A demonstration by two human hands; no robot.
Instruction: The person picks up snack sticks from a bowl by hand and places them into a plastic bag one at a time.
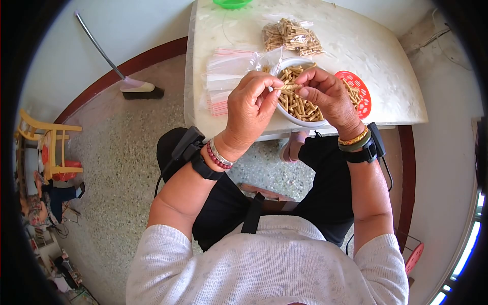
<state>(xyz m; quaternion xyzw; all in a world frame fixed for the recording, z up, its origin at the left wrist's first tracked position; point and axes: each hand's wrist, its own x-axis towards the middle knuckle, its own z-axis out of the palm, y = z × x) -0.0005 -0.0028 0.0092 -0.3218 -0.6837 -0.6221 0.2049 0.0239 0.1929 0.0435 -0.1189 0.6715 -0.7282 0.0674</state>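
Note:
My left hand (pixel 251 104) and my right hand (pixel 325 94) meet above a white bowl (pixel 294 120) filled with small tan ridged sticks. Both hands pinch the same stick (pixel 290 87) between thumb and fingers, one at each end. The bowl stands at the near edge of a white table (pixel 386 76). A stack of clear plastic bags with red edges (pixel 226 76) lies just left of the bowl. A filled clear bag of the sticks (pixel 292 36) lies farther back.
A red perforated lid (pixel 361 94) with more sticks on it lies right of the bowl. A green dish (pixel 232 3) sits at the table's far edge. A broom (pixel 137 89) leans on the floor at left, and a yellow chair (pixel 48 140) stands far left.

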